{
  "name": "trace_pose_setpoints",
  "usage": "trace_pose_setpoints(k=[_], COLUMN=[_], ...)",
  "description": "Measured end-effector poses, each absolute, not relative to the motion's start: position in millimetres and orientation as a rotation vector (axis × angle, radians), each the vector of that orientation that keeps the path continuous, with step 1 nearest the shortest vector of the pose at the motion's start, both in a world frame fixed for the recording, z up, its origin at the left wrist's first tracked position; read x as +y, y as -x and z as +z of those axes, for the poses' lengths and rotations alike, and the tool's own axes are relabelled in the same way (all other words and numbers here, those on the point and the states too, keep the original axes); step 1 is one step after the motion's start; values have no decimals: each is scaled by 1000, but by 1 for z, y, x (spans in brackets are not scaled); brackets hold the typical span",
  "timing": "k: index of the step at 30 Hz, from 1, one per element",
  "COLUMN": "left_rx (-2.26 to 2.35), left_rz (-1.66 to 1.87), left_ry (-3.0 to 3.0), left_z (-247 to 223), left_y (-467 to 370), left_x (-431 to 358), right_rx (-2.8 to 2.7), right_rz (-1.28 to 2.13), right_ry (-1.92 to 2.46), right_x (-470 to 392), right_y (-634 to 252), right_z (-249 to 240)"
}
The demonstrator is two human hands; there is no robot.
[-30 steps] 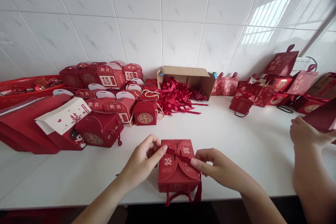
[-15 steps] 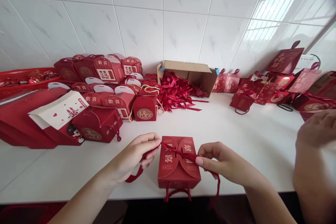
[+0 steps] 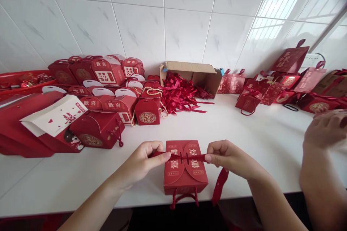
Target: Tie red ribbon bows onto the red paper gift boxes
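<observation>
A red gift box [image 3: 185,180] with light lettering lies before me near the table's front edge. Its two rounded top flaps meet at the middle, and a twisted red cord handle [image 3: 184,197] hangs on the near side. Across the top runs a red ribbon [image 3: 200,158], drawn straight over the slots where the flaps meet. My left hand [image 3: 151,158] pinches the ribbon at the box's left edge. On the right, my right hand [image 3: 223,157] pinches it just beyond the box, and a loose ribbon tail hangs below that hand.
Many red boxes [image 3: 148,112] stand at the left beside a red basin [image 3: 27,75]. A tipped cardboard box [image 3: 189,65] spills red ribbons [image 3: 177,95] at the back. Small red and pink bags [image 3: 248,101] stand at the right, near another person's hand [image 3: 325,130].
The ribbon has been pulled straighter and tighter across the box top. My left thumb has moved onto the box's left edge, and the right-hand ribbon tail has shifted. The view has turned slightly.
</observation>
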State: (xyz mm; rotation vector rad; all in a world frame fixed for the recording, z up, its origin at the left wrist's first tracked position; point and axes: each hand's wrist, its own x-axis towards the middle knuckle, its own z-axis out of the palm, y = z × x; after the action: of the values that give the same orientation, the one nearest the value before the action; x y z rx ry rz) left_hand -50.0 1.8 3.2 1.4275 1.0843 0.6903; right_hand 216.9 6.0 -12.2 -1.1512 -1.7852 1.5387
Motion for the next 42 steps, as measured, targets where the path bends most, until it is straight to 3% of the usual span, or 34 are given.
trace_pose_setpoints(k=[9,14,22,33,42], left_rx=[1226,1428,1259,1296,1230], left_rz=[689,863,977,1428,1467], left_ry=[-1666,-1937,-2336,-2386,-2322], left_z=[8,12,35,33,30], left_y=[51,53,15,-1,-2], left_x=[-2,-8,-26,-6,-6], right_rx=[-1793,-1728,-1494,-1508,-1672], right_rz=[1548,1592,1599,1404,1056], right_ry=[976,803,784,933,990], right_x=[-1,-4,-17,-27,-22], right_y=[-217,-227,-212,-199,-167], right_z=[-7,-1,19,20,1])
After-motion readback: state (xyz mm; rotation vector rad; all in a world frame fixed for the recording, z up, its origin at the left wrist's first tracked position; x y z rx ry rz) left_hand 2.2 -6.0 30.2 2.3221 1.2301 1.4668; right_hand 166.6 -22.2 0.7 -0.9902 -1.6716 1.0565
